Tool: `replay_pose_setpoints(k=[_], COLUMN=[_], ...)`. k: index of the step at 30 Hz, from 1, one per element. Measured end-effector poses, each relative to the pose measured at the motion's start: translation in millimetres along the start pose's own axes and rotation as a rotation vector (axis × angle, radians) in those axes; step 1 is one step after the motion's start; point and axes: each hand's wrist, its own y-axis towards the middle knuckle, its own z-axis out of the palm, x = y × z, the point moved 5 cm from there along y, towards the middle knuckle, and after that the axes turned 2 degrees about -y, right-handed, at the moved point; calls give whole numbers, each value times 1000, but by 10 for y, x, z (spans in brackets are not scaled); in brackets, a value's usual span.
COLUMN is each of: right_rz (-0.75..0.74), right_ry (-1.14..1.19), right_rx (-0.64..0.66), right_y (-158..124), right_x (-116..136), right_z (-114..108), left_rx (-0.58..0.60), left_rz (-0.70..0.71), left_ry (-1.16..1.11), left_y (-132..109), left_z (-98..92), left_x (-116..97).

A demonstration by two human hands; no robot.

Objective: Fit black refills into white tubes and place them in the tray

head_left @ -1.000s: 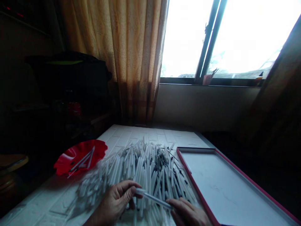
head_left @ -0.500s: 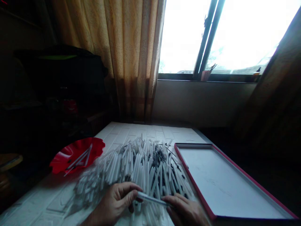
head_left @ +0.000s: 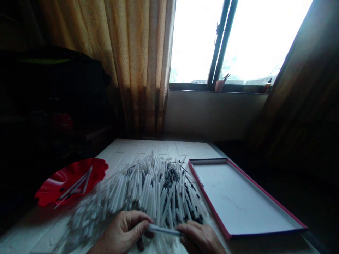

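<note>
Head view, and I've got it in both hands: my left hand [head_left: 127,229] pinches one end of a slim pale tube [head_left: 165,230] between thumb and fingers, my right hand [head_left: 200,238] pinches the other! The tube spans the gap between them, right over the near part of a big heap of pale tubes [head_left: 144,190]. Off left, a red wavy-rimmed dish [head_left: 57,180] holds a few thin pieces; on the right lies a red-edged tray [head_left: 249,197].

Free room on the far tabletop [head_left: 190,149], heaped tubes [head_left: 144,188] in the way.
</note>
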Motion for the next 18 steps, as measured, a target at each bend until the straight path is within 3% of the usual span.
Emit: replay_pose_setpoints(k=[7, 18], right_rz=[32, 24], right_ry=[-15, -67], right_rx=[-37, -67], right_y=[24, 12], right_x=[37, 92], right_z=[-41, -14], left_rx=[-32, -60], left_rz=[-37, -116], left_ry=[-18, -31], left_y=[46, -2], left_z=[3, 49], left_x=[80, -57])
